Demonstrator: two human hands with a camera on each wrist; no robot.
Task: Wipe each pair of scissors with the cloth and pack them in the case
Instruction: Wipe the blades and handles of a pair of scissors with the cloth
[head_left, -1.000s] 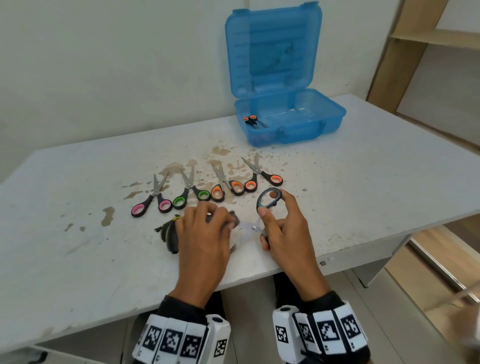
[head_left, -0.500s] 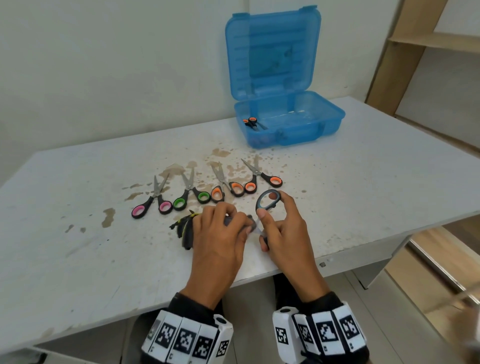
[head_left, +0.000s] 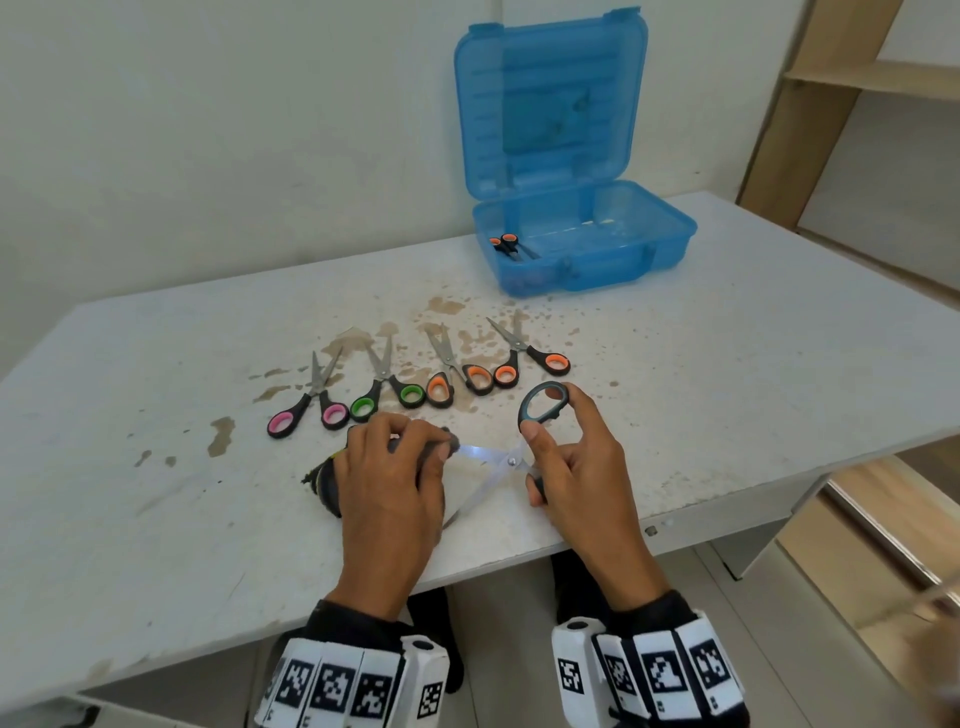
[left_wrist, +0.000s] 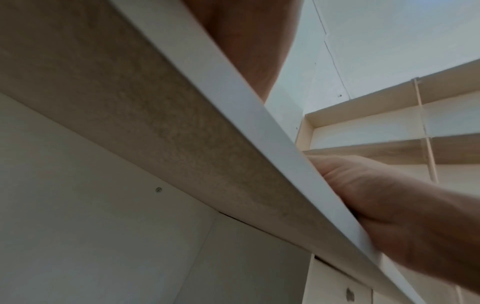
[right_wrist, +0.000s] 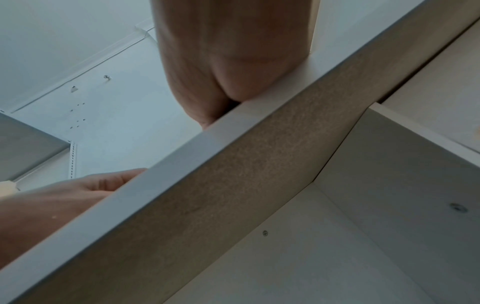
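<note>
Grey scissors (head_left: 498, 462) between both hands

Grey-handled scissors (head_left: 511, 452) lie spread open at the table's near edge, dark cloth (head_left: 332, 480) on one blade.

Both hands are bare; black sleeves (head_left: 649, 605) end at the wrists, each circled by a white band (head_left: 332, 686) of blocky segments printed with black square fiducial markers

No legible text, labels, brands or numbers anywhere.
</note>
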